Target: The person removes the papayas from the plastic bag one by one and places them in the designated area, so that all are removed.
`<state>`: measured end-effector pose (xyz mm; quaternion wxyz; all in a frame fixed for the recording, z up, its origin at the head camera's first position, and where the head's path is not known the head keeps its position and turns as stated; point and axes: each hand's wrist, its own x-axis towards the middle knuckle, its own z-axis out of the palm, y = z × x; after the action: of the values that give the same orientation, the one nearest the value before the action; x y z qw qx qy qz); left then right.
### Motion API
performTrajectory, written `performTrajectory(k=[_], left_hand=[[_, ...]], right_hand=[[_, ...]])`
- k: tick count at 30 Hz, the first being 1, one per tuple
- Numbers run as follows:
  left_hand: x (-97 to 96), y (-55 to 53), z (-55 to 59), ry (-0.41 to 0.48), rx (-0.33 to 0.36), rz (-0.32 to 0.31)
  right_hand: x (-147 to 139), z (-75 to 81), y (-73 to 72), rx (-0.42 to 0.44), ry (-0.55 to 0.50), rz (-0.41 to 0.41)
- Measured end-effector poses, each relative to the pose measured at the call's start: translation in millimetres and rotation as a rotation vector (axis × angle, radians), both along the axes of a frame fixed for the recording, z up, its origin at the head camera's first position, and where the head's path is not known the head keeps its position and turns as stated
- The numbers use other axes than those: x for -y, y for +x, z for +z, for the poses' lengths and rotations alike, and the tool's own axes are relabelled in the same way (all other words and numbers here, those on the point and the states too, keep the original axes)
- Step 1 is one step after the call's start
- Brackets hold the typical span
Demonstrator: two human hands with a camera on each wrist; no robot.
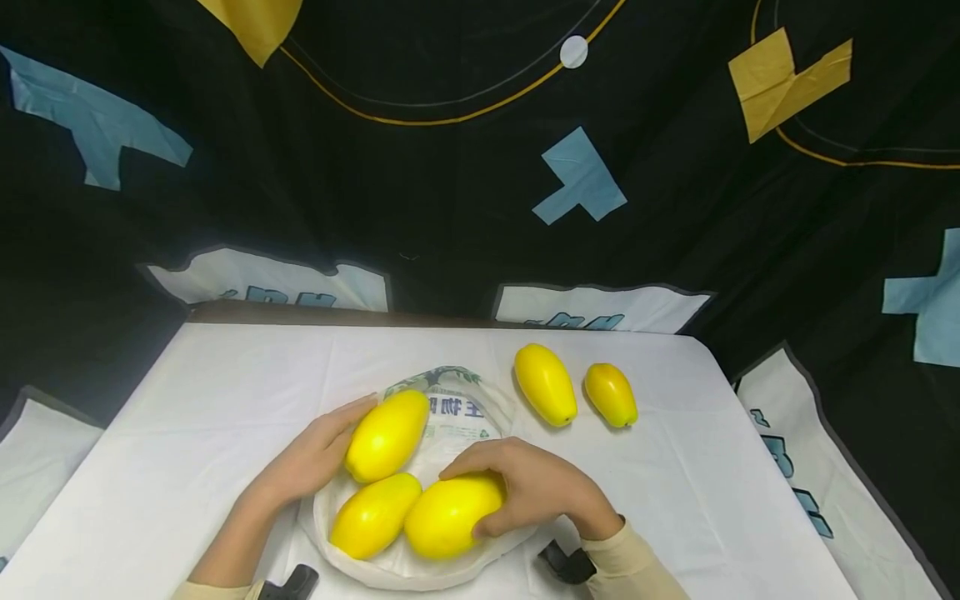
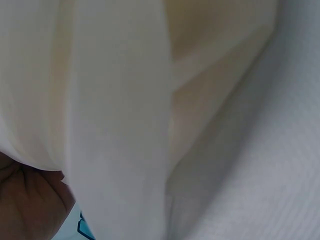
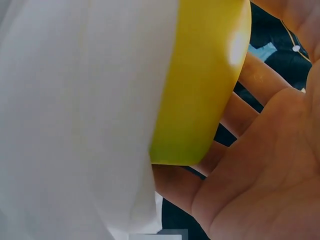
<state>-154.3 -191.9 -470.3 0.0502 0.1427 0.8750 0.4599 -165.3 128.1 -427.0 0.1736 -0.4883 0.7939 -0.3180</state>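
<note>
A white plastic bag [image 1: 457,425] with printed characters lies opened on the table, holding three yellow papayas. My right hand [image 1: 532,483] grips the right papaya [image 1: 450,521], fingers over its top and thumb at its near side. In the right wrist view, the same papaya [image 3: 200,100] shows a greenish end beside the bag wall. My left hand [image 1: 318,458] rests with extended fingers along the bag's left side, against the upper papaya [image 1: 386,437]. Between them sits the lower-left papaya [image 1: 377,517]. In the left wrist view the bag [image 2: 120,120] hides most of that hand.
Two more papayas lie on the white-covered table [image 1: 712,467] beyond the bag to the right: a larger one [image 1: 545,385] and a smaller one [image 1: 611,395]. A dark curtain [image 1: 450,208] with taped patches hangs behind the table's far edge.
</note>
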Motion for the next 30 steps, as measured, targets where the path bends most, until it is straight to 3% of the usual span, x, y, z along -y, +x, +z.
performTrajectory(k=[10, 30], left_hand=[[0.4, -0.5, -0.4, -0.011, -0.015, -0.005], [0.4, -1.7, -2.3, -0.008, -0.007, -0.003]], right_hand=[[-6, 3.1, -5.4, 0.019, -0.051, -0.114], [-26, 16.1, -12.9, -0.009, -0.159, -0.534]])
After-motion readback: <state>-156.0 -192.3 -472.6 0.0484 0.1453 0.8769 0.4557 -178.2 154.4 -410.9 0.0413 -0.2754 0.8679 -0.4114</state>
